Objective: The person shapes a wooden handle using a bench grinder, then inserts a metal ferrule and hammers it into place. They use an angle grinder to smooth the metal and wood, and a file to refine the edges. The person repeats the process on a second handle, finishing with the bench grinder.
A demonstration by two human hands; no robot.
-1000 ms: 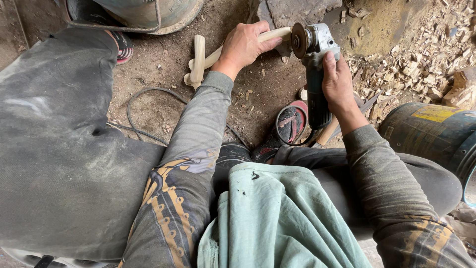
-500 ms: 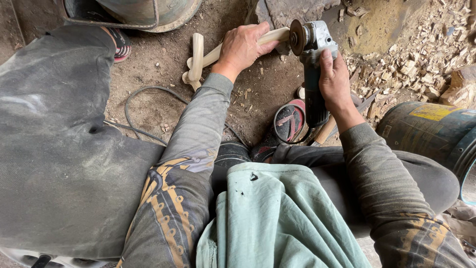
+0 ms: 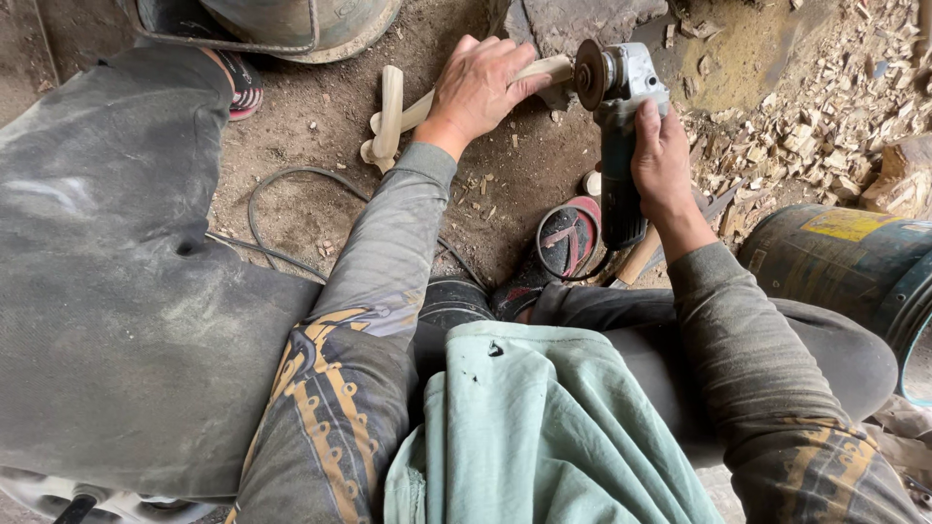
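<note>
Bare dirt floor [image 3: 320, 146] fills the scene, dusty and brown, with a heap of pale wood chips [image 3: 825, 107] spread well beyond the right hand. Seen from above, the person sits low with knees drawn apart, a green cloth [image 3: 544, 437] draped over the lap.

The left hand [image 3: 481, 87] is closed around a pale wooden stick [image 3: 546, 69], its fingers [image 3: 495, 58] wrapped over the top so that most of the shaft beneath them is hidden. The stick runs out on both sides of that grip: one end reaches toward the grinding disc, the other ends at a short wooden crosspiece [image 3: 390, 109] lying on the dirt just past the wrist.

The right hand [image 3: 662, 160] is clamped round the dark body of an angle grinder [image 3: 621, 126], thumb and fingers fully curled on it. Its grey head sits above the knuckles, and the round disc [image 3: 588, 74] stands on edge against the stick's tip (whether it truly touches cannot be told).

A black cable [image 3: 282, 209] loops over the dirt below the left forearm. A red and black sandal [image 3: 568, 238] lies just beneath the grinder's body, and a blue and yellow drum [image 3: 854, 267] lies on its side beyond the right forearm. A flat stone [image 3: 582, 19] sits above the fingers of the left hand.
</note>
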